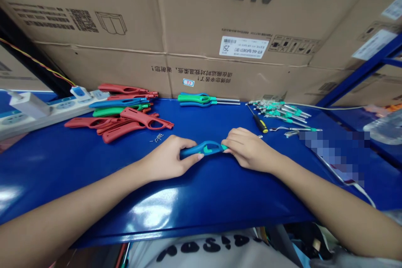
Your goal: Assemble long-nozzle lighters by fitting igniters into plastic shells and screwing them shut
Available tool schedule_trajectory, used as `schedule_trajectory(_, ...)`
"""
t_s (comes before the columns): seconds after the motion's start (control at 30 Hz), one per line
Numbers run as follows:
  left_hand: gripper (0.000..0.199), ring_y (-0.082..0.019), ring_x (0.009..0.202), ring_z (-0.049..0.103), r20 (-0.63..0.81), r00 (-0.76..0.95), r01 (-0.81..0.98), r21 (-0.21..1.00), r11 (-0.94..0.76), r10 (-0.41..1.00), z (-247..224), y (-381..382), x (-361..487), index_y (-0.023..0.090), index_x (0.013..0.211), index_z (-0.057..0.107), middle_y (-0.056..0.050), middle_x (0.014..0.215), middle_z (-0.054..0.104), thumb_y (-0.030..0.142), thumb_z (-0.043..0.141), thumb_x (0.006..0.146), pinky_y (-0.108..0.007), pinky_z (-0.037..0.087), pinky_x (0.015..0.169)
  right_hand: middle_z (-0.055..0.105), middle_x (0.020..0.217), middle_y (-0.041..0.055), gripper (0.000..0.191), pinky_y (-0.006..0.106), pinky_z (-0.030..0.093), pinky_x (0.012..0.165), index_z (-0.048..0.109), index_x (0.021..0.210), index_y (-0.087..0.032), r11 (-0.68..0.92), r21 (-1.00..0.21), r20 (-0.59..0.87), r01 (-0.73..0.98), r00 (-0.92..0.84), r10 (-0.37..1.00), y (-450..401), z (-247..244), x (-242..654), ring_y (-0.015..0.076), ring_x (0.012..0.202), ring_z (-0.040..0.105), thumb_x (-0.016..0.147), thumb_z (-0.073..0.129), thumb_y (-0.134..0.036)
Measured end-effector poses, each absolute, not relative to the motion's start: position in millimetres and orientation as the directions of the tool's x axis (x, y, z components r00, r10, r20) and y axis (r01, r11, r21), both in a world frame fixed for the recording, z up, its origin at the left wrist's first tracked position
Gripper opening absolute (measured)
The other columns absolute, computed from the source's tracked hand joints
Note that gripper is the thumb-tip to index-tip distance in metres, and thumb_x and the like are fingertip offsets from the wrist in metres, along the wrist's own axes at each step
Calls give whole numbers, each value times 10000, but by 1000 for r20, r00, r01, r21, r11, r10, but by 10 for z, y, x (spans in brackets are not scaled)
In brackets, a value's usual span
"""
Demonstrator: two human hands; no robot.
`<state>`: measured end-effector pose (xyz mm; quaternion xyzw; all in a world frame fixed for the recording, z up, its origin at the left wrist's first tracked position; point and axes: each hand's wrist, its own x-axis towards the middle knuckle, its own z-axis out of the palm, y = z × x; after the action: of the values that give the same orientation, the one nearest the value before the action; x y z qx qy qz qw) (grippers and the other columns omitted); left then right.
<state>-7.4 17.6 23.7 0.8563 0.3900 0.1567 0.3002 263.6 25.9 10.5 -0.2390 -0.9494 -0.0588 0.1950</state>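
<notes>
A blue lighter (196, 150) with green parts lies level between my hands, just above the table. My left hand (168, 158) is closed round its handle end, thumb along the near side. My right hand (248, 149) grips the other end at the green collar, with fingertips pinched there. A short bit of metal tip shows beyond my right knuckles; the rest of the tube is hidden by the hand. Small screws (159, 137) lie on the table near my left hand. A black and yellow screwdriver (260, 124) rests beyond my right hand.
Red, blue and green lighter shells (135, 125) are piled at the left. Two lighters with metal tubes (194, 99) lie at the back. Tube assemblies with green parts (282, 111) are heaped at the right, near a phone (336, 163). A power strip (63, 109) and cardboard boxes (194, 29) stand behind.
</notes>
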Motion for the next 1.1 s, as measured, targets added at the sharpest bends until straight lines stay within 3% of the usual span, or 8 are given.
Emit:
schedule_trajectory(0.13,360,-100,513,400,49,659,548,653,-523,751,210,189,-76,166,691,549,42,576,450,411,526,953,-244,289,488,667,818,123,207,353,433,710,655,990,-100,876,69,447,478,-799,401,247,80,2624,219,794,519,998,455,-157)
schedule_trajectory(0.33,302,-116,540,489,171,698,515,554,-653,696,168,172,-74,170,725,556,23,609,526,340,506,970,-253,353,537,676,797,131,197,352,403,679,659,962,-96,858,154,483,489,-795,367,235,66,2606,226,779,526,979,467,-134)
schedule_trajectory(0.53,270,-193,715,641,195,741,559,351,-751,643,94,172,-89,166,926,617,-53,807,659,355,446,1016,-304,469,662,666,795,110,213,345,384,691,664,960,-127,856,60,410,514,-794,449,247,71,2633,214,757,521,989,463,-189)
schedule_trajectory(0.8,311,-251,795,677,116,739,646,160,-746,664,89,133,-1,163,1095,623,-75,919,681,359,387,1042,-360,508,678,665,812,83,189,344,371,743,673,890,-153,812,-59,242,580,-781,576,285,94,2656,212,779,546,965,527,-247)
schedule_trajectory(0.97,349,-267,969,643,135,684,692,191,-696,717,108,84,66,176,1271,563,-104,1117,634,392,425,1034,-400,538,826,649,845,65,170,339,372,777,631,883,-170,721,-143,112,678,-712,693,342,184,2731,208,817,545,970,559,-298)
schedule_trajectory(1.1,383,-286,1069,600,150,652,707,234,-668,743,99,97,19,193,1294,559,-110,1188,601,438,448,1022,-452,523,929,625,814,40,341,316,378,740,588,810,-188,668,-233,78,706,-672,737,409,245,2844,194,786,542,921,630,-508)
